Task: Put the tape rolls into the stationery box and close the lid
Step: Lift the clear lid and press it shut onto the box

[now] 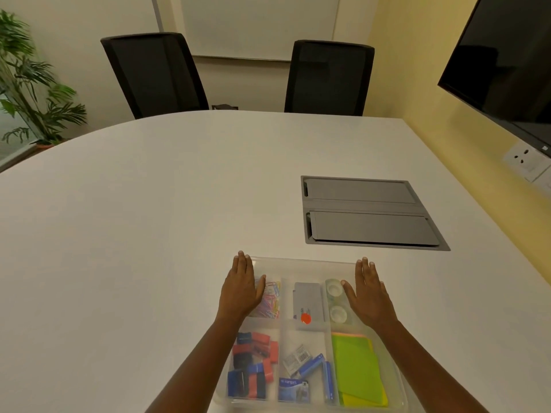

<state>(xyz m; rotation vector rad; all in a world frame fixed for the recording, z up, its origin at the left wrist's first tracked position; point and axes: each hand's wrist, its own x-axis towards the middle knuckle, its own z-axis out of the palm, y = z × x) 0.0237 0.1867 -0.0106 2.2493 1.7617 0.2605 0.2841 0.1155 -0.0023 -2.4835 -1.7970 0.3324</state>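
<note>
Clear plastic stationery box (310, 408) with six compartments at the near edge of the white bench (149, 234), translucent lid (304, 268) lying flat over it, two clear tape rolls (336, 302) lying flat one behind the other in the far right compartment

The room light is warm and rather dim, giving a yellowish tone. The white table (149, 219) shows soft, even light without hard shadows. Straight lines bend near the edges. The plant (26, 79) looks slightly blurred.

Left hand (242, 289), right hand (368, 293) flat, palms down, fingers extended.
</note>
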